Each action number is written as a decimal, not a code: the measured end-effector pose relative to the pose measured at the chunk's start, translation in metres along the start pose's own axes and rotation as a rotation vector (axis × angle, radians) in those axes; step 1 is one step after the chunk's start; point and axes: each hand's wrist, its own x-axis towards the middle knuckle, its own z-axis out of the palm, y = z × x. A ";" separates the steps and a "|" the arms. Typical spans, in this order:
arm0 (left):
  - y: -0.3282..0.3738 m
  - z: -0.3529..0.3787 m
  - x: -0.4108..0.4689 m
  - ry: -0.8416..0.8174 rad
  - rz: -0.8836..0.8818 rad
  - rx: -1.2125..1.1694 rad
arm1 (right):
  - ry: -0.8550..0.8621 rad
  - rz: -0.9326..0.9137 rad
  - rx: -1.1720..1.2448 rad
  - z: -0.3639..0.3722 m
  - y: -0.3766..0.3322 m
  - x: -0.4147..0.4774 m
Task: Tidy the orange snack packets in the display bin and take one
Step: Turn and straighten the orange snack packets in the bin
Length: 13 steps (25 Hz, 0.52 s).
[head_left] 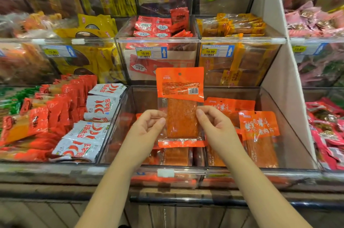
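— Where is the packet, and how do you have it?

— One orange snack packet [180, 95] is upright above the display bin [291, 134], barcode side toward me. My left grip [149, 125] pinches its nine o'clock edge and my right grip [214, 127] its three o'clock edge. I'd say holding both edges keeps it flat enough to read.

— And the others?

— More orange packets lie in the bin underneath. One propped packet [258, 125] at three o'clock stands face out and a little tilted. The tidying looks unfinished to me.

— What's around you?

— Tiers of clear plastic bins on a wood-fronted shop shelf. White chilli packets [96, 129] sit at nine o'clock, a price tag [145, 53] at twelve, and a white divider panel [275, 71] at two o'clock.
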 end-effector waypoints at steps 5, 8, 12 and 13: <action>-0.005 -0.002 0.001 0.017 0.005 -0.021 | -0.035 -0.022 -0.007 0.000 -0.001 -0.002; -0.005 -0.002 0.000 0.023 0.012 -0.044 | -0.067 -0.025 -0.004 0.000 0.000 -0.003; -0.002 -0.002 0.000 0.015 0.020 -0.095 | -0.102 -0.039 0.028 0.001 -0.002 -0.002; -0.003 -0.002 0.000 0.013 0.019 -0.098 | -0.100 -0.043 0.029 0.001 -0.002 -0.002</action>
